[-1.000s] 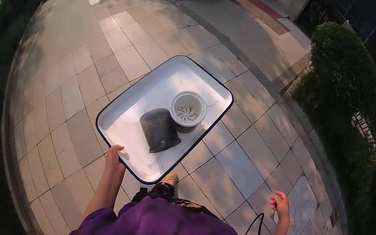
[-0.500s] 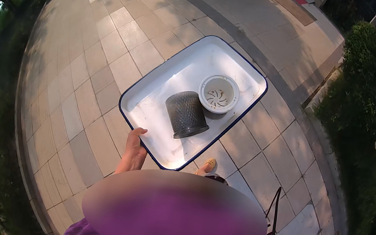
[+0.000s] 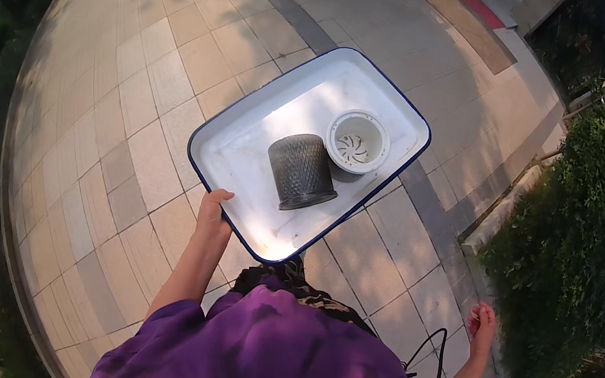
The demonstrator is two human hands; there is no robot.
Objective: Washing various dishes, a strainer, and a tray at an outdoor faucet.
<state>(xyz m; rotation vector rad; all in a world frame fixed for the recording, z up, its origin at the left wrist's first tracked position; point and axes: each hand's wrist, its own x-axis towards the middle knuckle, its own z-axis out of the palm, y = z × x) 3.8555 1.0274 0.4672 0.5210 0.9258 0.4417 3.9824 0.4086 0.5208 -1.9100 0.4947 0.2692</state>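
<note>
My left hand (image 3: 214, 215) grips the near left edge of a white tray (image 3: 234, 148) with a dark blue rim, thumb over the rim and the other fingers hidden beneath. On the tray rests a dark grey pot (image 3: 300, 173) with a textured, woven-looking side, its wider rim toward me. Touching or nearly touching it on the right is a round white pot (image 3: 358, 142), its mouth up and curved slots in its bottom. Out at the lower right, away from the tray, hangs my right hand (image 3: 483, 322), fingers loosely curled and slightly apart, nothing visible in it.
Pale paving slabs (image 3: 121, 136) stretch ahead and to the left. A stone curb (image 3: 507, 198) and a green hedge (image 3: 564, 238) run along the right. A red mat (image 3: 470, 2) lies at the far right. A black cord (image 3: 440, 369) loops beside my right forearm.
My right hand has come into view at the lower right. The paving and hedge have shifted in the picture, while the tray and both pots keep nearly the same place before me.
</note>
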